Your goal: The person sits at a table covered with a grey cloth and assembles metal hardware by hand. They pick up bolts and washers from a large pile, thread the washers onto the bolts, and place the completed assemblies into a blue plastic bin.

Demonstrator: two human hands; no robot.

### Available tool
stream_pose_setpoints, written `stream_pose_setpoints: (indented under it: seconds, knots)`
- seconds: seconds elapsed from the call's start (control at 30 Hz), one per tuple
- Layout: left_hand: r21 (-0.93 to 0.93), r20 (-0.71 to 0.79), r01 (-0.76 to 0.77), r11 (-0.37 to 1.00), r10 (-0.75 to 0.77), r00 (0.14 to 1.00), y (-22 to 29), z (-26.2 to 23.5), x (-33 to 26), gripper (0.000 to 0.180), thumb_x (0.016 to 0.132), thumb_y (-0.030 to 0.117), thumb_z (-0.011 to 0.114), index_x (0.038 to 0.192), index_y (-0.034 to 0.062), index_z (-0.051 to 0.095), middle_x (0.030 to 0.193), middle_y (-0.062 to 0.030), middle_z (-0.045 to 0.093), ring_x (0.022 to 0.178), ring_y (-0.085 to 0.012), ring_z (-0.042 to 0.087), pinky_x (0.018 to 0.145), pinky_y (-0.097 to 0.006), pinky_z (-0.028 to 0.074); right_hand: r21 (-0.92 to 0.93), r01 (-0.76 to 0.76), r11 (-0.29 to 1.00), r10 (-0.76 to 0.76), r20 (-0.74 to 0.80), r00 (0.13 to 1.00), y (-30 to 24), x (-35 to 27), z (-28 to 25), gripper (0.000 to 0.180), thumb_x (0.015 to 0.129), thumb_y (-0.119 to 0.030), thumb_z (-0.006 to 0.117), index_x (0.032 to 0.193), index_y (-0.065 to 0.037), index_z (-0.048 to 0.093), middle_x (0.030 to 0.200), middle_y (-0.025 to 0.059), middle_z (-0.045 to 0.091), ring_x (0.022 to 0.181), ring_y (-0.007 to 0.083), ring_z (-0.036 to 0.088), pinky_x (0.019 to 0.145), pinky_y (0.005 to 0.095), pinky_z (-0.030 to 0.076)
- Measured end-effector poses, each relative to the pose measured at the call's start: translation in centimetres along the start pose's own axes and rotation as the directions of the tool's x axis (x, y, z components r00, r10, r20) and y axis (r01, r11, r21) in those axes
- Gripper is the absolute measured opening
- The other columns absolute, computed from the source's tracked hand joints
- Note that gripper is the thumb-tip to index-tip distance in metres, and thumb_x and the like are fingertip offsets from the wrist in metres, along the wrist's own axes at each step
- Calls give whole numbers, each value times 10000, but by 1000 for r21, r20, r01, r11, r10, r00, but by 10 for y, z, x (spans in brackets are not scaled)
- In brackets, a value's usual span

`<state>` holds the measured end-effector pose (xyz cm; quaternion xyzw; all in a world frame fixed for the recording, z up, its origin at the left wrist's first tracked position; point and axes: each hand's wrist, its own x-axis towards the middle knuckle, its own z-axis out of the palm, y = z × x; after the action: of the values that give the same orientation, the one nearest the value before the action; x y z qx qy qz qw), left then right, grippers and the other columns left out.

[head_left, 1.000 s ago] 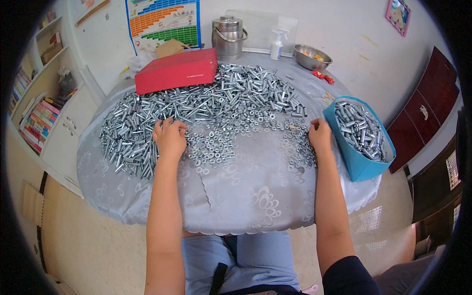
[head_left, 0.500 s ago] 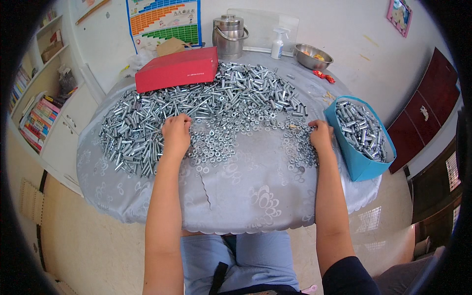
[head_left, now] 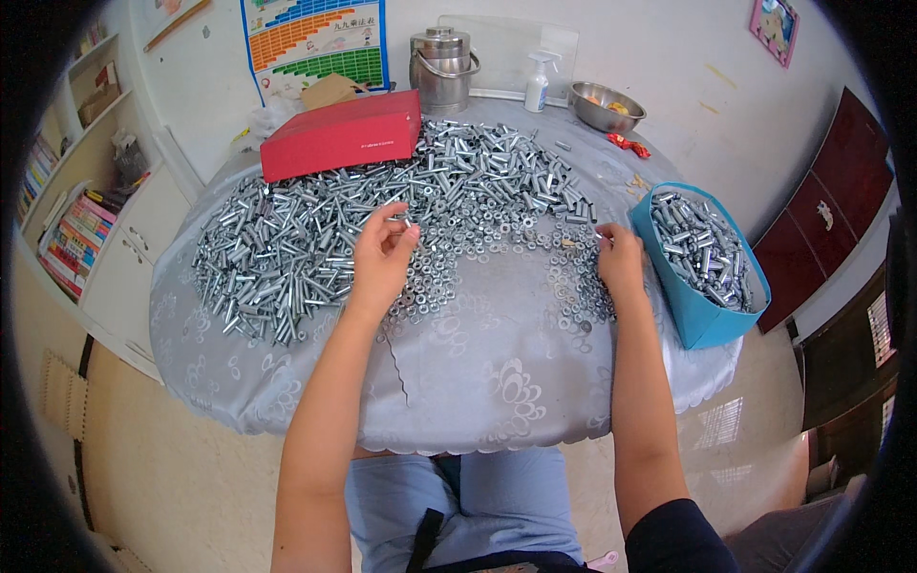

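The left hand [head_left: 382, 256] has lifted off the heap since half a second ago, when it lay flat among the washers; now it is raised and turned, thumb and fingers pinched on a small metal piece [head_left: 405, 222], probably a sleeve or a bolt, too small to name surely. The right hand [head_left: 619, 263] has barely shifted: it rests at the right edge of the washers [head_left: 497, 258], fingers curled down, and whether they close on anything I cannot tell.

The pinched piece is largely hidden by the fingertips, so its long axis is hard to read; it seems to run roughly away from the person. It hangs just above the bolts [head_left: 306, 239], which lie every way across the table [head_left: 478, 382]. The blue bin [head_left: 702, 320] of bolts stands just right of the right hand, the red box [head_left: 342, 134] beyond the heap.
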<state>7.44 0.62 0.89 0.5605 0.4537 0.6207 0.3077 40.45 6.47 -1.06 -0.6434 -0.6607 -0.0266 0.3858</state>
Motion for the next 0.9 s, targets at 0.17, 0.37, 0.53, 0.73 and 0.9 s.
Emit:
stream_pose_setpoints:
  seconds: [0.17,0.37,0.53,0.73,0.9]
  knots:
    - [-230,189,188,955,-146,971,13,15,-9,287,855,108,580,1110,-18,539,959,-104,623,833,-134,601,754,-247,490,566,-78,821,-35,187,982,-42,-9,4,168,841,-108,556,991,-51,604,864,77,608,801,191,564,691,308,453]
    - [-272,336,316,909,-218,916,27,21,-18,255,863,122,570,1077,-15,553,1013,-118,622,839,-155,618,751,-265,507,720,-605,341,-21,649,760,-97,-28,-12,265,893,-158,524,1129,-37,533,922,30,575,790,113,545,666,239,464]
    - [-272,420,330,904,-197,886,36,27,-24,215,864,121,568,1042,0,561,1020,-120,622,832,-154,618,748,-264,505,621,-762,184,-88,783,616,-101,-35,-9,314,894,-180,531,1149,1,511,963,50,567,823,130,564,687,233,486]
    - [-303,428,320,898,-171,887,31,32,-27,181,861,79,559,1022,-4,573,1006,-105,626,851,-136,610,759,-249,492,591,-799,106,-150,804,575,-102,-36,-8,341,888,-146,532,1163,46,475,991,83,552,881,167,578,773,279,509]
    - [-294,459,297,909,-138,878,33,34,-28,194,867,89,553,1040,3,567,1044,-107,611,893,-142,600,795,-262,483,589,-804,80,-174,803,570,-103,-38,-7,336,888,-116,519,1181,41,466,977,80,542,899,165,565,803,296,505]
